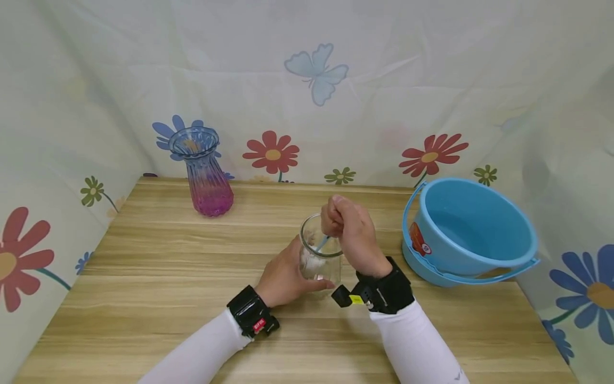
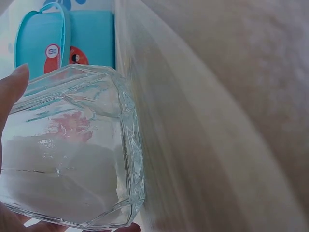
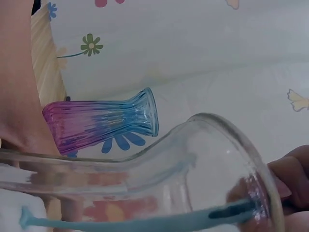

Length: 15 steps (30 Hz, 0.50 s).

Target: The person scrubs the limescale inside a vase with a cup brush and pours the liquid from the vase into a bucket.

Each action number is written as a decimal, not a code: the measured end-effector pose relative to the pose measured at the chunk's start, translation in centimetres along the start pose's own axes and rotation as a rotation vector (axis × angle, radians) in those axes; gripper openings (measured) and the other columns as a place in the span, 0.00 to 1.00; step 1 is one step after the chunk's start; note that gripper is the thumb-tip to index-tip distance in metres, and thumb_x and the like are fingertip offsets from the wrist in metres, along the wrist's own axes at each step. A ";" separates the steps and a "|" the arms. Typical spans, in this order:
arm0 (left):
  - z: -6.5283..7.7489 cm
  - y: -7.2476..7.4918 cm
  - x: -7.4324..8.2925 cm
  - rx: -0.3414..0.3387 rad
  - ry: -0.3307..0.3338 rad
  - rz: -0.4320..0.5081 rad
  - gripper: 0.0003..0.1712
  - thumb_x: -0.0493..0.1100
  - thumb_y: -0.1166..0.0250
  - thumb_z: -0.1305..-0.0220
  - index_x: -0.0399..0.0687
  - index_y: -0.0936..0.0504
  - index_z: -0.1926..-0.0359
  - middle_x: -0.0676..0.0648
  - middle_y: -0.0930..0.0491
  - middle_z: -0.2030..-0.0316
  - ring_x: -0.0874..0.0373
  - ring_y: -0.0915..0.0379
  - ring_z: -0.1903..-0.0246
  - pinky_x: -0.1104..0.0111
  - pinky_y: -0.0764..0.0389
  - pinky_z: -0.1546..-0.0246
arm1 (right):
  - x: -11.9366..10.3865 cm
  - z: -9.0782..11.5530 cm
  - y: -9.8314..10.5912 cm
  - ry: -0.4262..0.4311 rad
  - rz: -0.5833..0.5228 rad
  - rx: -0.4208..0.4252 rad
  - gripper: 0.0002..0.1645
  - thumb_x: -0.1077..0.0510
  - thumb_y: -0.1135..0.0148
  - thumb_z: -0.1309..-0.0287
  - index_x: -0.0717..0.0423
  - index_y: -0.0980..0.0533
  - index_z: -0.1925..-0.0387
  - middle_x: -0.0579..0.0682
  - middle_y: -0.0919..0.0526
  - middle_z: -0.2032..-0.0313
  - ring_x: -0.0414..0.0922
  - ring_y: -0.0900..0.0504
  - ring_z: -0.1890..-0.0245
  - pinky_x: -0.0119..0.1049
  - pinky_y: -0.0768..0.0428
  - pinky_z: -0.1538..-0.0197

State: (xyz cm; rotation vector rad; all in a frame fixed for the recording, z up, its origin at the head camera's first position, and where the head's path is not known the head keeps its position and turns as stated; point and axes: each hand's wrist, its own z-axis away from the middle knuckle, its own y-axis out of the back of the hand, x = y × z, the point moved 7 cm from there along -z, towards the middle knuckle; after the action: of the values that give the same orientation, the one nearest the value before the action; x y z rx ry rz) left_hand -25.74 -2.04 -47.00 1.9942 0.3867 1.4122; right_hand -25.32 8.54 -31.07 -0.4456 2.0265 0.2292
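Observation:
A clear glass vase (image 1: 322, 269) stands on the wooden table, its rim flared. My left hand (image 1: 285, 274) grips its lower side, thumb across the front and fingers around the far side. Over the mouth, my right hand (image 1: 352, 232) holds the end of a cup brush by its pale blue handle (image 3: 145, 224), which slants down into the glass. The brush's white head (image 3: 19, 212) lies inside, low in the vase. In the left wrist view, the thick glass base (image 2: 72, 169) shows white behind it.
A blue bucket (image 1: 479, 261) with a handle is on the right of the table (image 1: 158, 298). At the back left stands a ribbed blue-to-pink vase (image 1: 208, 184). Flower-printed curtain (image 1: 374, 106) hangs behind and at both sides.

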 end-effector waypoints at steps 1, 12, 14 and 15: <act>0.0 0.0 0.0 0.000 0.000 0.000 0.67 0.78 0.28 0.68 0.70 0.51 0.28 0.58 0.29 0.43 0.65 0.31 0.52 0.57 0.21 0.60 | 0.0 0.0 0.0 -0.011 -0.028 -0.015 0.26 0.57 0.70 0.24 0.54 0.48 0.83 0.45 0.49 0.84 0.44 0.51 0.85 0.40 0.52 0.78; 0.0 0.1 0.1 -0.013 -0.012 0.027 0.67 0.79 0.29 0.68 0.67 0.50 0.28 0.56 0.27 0.44 0.64 0.31 0.54 0.58 0.22 0.61 | 0.3 -0.1 -0.2 -0.069 -0.121 -0.091 0.27 0.54 0.69 0.23 0.55 0.48 0.83 0.45 0.50 0.84 0.42 0.51 0.86 0.41 0.52 0.78; 0.0 0.1 0.2 -0.023 -0.009 0.030 0.68 0.78 0.29 0.67 0.67 0.51 0.27 0.55 0.28 0.44 0.64 0.31 0.54 0.58 0.22 0.61 | 0.3 -0.1 -0.1 -0.078 -0.124 -0.088 0.27 0.54 0.69 0.23 0.55 0.48 0.83 0.45 0.50 0.85 0.43 0.51 0.86 0.41 0.53 0.78; 0.0 0.1 0.2 -0.026 -0.005 0.033 0.68 0.77 0.28 0.67 0.67 0.51 0.27 0.55 0.28 0.44 0.64 0.31 0.53 0.58 0.23 0.61 | 0.3 -0.1 -0.1 -0.082 -0.124 -0.086 0.27 0.54 0.69 0.23 0.54 0.48 0.83 0.45 0.50 0.85 0.43 0.51 0.86 0.41 0.53 0.79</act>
State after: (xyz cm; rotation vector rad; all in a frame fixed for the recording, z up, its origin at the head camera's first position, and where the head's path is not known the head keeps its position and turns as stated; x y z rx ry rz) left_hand -25.69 -1.94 -46.76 1.9914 0.3330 1.4250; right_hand -25.45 8.35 -31.26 -0.6044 1.9069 0.2549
